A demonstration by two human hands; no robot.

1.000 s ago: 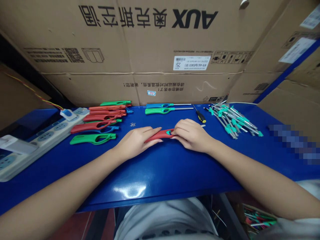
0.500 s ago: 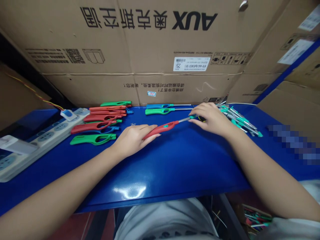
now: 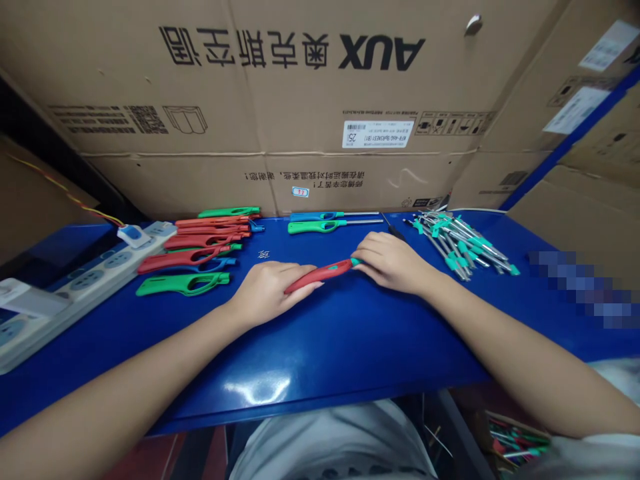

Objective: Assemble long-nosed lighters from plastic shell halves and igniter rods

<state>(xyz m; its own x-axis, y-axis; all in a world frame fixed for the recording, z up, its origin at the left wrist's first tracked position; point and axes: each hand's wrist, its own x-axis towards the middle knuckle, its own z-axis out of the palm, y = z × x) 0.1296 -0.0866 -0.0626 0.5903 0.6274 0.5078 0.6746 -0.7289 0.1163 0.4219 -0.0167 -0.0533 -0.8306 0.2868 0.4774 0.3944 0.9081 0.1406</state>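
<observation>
Watched from my remote post, the left hand [image 3: 270, 288] grips the rear of a red handle [image 3: 320, 275] while the right hand [image 3: 393, 263] closes its fingertips on the teal fitting [image 3: 355, 262] at the front, both in midair over the middle of the blue table [image 3: 300, 347]. The right hand hides whatever lies past the fitting, so I cannot tell how much rod it covers. I judge this piece partway done: the fitting meets the handle's end, though I cannot say it is seated. Behind the hands lie a blue lighter [image 3: 315, 217] and a green lighter [image 3: 315, 228], both with rods in place and apparently finished. Still unjoined, by my reading, are the colored handles [image 3: 170, 262] grouped at left and the pile of metal rods [image 3: 465, 243] at right, near a screwdriver [image 3: 393, 227]. Half a second earlier, the right hand is farther out and bare metal shows between handle and fitting; now that gap is gone.
</observation>
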